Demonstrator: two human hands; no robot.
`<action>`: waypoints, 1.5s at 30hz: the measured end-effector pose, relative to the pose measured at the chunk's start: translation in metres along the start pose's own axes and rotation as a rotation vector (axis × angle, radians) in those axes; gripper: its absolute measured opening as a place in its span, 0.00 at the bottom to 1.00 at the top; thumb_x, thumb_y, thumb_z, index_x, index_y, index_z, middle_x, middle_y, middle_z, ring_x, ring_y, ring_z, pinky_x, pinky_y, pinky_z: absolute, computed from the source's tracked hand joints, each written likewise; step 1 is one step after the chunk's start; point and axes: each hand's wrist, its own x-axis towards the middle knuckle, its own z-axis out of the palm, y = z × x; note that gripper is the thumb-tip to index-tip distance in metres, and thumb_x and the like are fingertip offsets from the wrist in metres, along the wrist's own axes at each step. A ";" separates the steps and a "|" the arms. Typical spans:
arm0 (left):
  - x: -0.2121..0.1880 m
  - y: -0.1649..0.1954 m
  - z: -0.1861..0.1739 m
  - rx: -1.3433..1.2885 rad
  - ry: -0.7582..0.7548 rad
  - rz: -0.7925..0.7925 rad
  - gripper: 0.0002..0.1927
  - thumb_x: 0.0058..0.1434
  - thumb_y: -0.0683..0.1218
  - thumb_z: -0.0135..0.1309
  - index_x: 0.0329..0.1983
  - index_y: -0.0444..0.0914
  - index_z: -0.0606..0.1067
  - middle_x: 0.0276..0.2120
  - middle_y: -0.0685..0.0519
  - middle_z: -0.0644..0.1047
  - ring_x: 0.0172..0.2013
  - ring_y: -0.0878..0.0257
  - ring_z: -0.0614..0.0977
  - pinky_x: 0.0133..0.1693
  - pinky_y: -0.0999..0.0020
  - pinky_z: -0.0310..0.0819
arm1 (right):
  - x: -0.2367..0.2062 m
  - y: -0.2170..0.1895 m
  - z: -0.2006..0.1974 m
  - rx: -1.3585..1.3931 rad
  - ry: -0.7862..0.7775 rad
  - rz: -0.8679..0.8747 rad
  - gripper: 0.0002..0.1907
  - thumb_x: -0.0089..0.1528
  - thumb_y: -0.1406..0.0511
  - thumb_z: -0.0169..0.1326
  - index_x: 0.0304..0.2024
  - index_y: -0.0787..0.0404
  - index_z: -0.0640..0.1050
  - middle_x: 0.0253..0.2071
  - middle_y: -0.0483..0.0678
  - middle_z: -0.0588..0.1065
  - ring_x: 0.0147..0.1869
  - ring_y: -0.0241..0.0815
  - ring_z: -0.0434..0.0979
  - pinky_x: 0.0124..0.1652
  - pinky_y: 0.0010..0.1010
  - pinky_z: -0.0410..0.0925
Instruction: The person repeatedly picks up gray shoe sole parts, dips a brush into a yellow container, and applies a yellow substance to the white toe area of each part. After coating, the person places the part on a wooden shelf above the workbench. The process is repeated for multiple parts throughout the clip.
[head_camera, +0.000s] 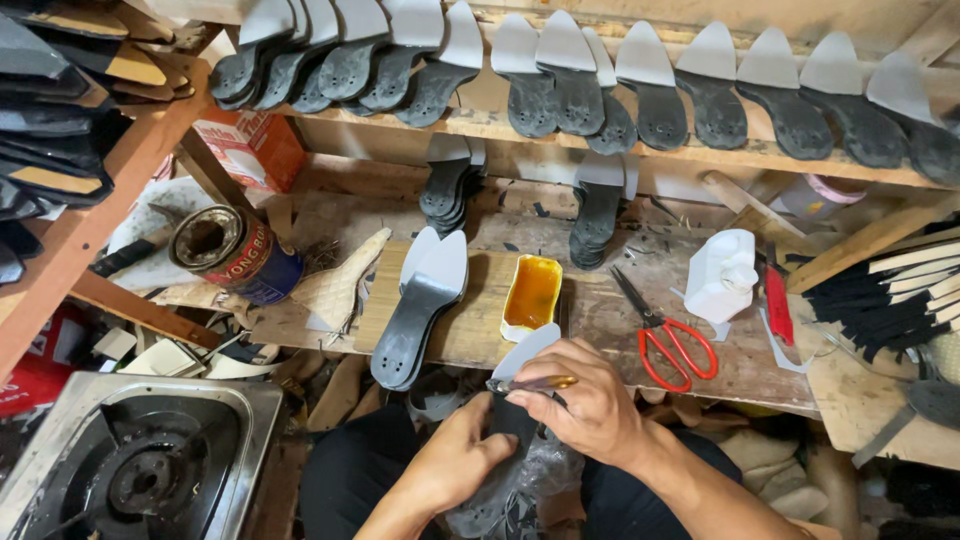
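My left hand (455, 465) grips a dark shoe insole (518, 362) with a pale grey toe, held over my lap at the bench's front edge. My right hand (590, 400) pinches a small brush (530, 383) with a yellowish handle, its tip lying across the insole. Just beyond, a yellow tray of amber glue (531, 295) sits on a wooden board (480, 320). A short stack of matching insoles (418, 305) lies on that board to the left of the glue.
Red-handled scissors (668, 340), a white plastic bottle (720, 275) and a red knife (777, 300) lie on the bench to the right. A tin can (232, 252) lies on its side at left. Rows of insoles (600, 85) fill the shelf above. A metal stove (140, 465) sits lower left.
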 end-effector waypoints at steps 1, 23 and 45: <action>-0.001 0.002 -0.001 0.030 0.008 -0.018 0.22 0.56 0.43 0.56 0.53 0.31 0.72 0.38 0.47 0.81 0.39 0.62 0.79 0.43 0.67 0.75 | 0.001 -0.001 -0.002 -0.019 -0.023 -0.009 0.09 0.58 0.65 0.64 0.38 0.60 0.78 0.37 0.46 0.79 0.41 0.46 0.79 0.43 0.37 0.69; -0.005 0.008 0.014 -0.137 0.013 0.123 0.22 0.56 0.41 0.54 0.55 0.32 0.72 0.39 0.50 0.82 0.41 0.66 0.80 0.46 0.69 0.74 | -0.025 -0.003 0.010 -0.215 0.262 0.056 0.08 0.58 0.69 0.64 0.38 0.63 0.80 0.39 0.47 0.81 0.40 0.44 0.80 0.40 0.35 0.70; -0.002 -0.011 0.015 -0.334 -0.072 -0.013 0.21 0.57 0.36 0.53 0.55 0.30 0.72 0.44 0.49 0.81 0.44 0.66 0.80 0.49 0.71 0.73 | -0.026 0.022 -0.026 -0.006 0.320 0.270 0.09 0.61 0.68 0.62 0.44 0.61 0.81 0.41 0.47 0.80 0.43 0.43 0.80 0.42 0.33 0.74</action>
